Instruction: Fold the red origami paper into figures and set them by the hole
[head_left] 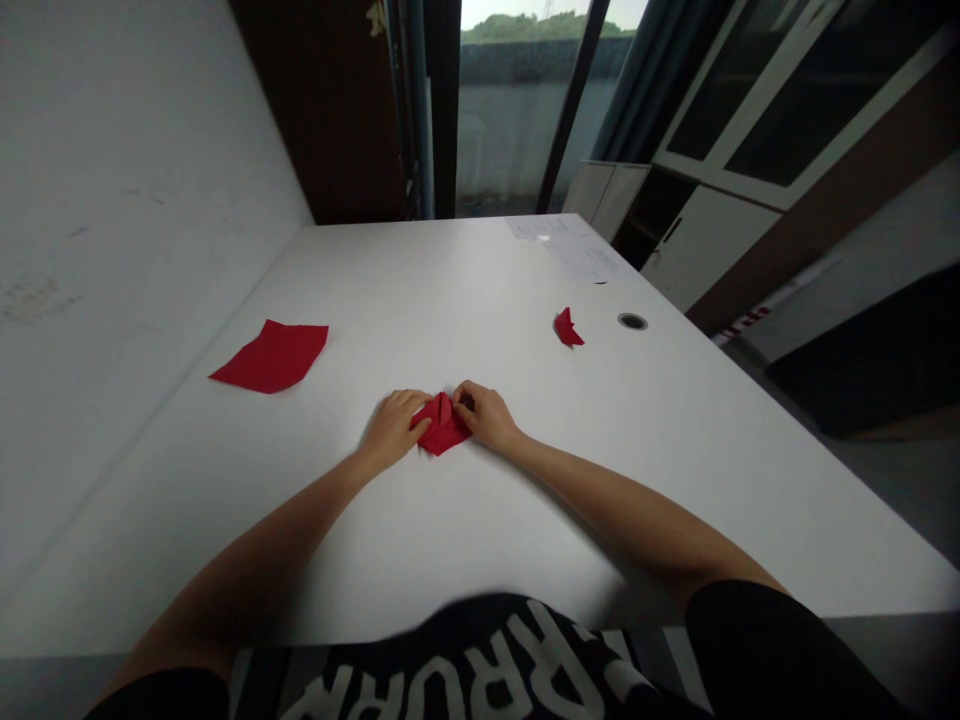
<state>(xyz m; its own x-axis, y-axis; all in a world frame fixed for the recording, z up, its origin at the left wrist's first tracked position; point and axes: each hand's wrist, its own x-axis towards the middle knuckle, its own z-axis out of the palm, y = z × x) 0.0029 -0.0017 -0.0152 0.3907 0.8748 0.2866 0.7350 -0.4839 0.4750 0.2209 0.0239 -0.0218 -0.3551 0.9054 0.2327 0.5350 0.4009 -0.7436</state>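
Note:
A partly folded piece of red paper (441, 432) lies on the white table in front of me, with crease lines and a raised flap at its upper middle. At its left side, my left hand (397, 422) holds the edge, thumb on top of the paper. My right hand (484, 412) pinches the upper right edge between thumb and curled fingers. Some of the fingertips are hidden behind the paper and the hands.
A flat red sheet (274, 357) lies to the left near the wall. A small folded red paper shape (568, 328) stands at the right, beside a round cable hole (632, 321). Printed papers (566, 250) lie at the far right corner of the white table (420, 290).

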